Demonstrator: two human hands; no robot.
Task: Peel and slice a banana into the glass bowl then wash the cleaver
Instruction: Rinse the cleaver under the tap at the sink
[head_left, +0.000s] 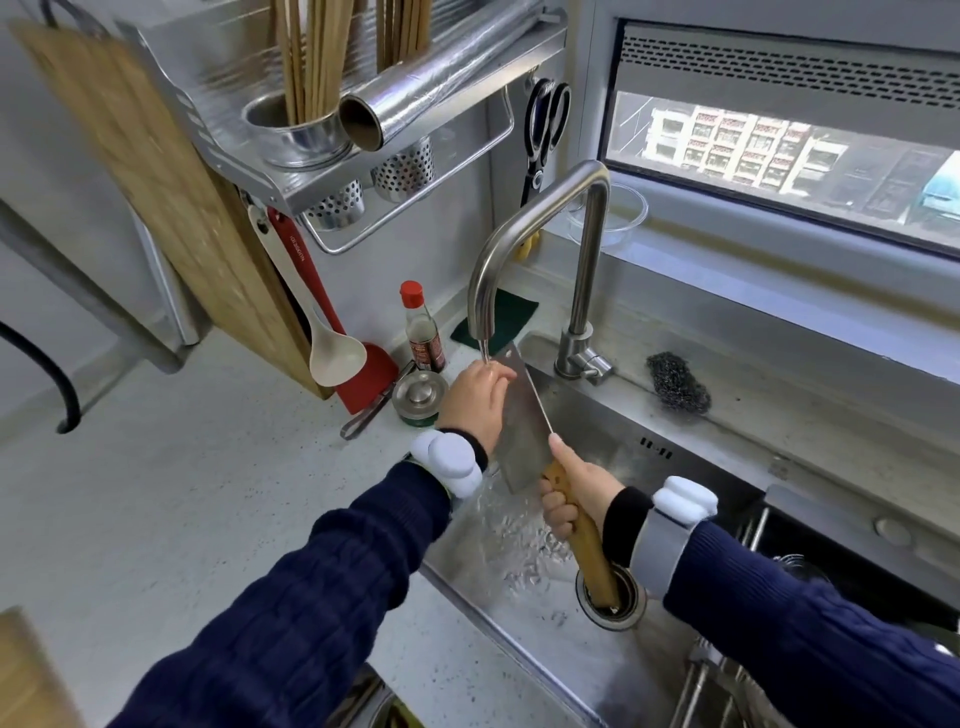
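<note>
The cleaver (522, 415) is held upright over the steel sink (649, 431), blade up under the faucet spout (480, 332). Water runs from the spout and splashes on the sink floor. My right hand (576, 493) grips the wooden handle, index finger stretched along the blade's spine. My left hand (475, 400) lies against the blade's flat left side, fingers near its top edge under the stream. A glass bowl (621, 218) stands on the window ledge behind the faucet; what is in it cannot be made out.
A steel wool pad (678, 382) lies on the sink's back rim. A green sponge (498, 317), a red-capped bottle (422, 332) and a metal sink plug (418, 397) sit left of the faucet. A cutting board (171, 197), spoon and red spatula hang from the wall rack.
</note>
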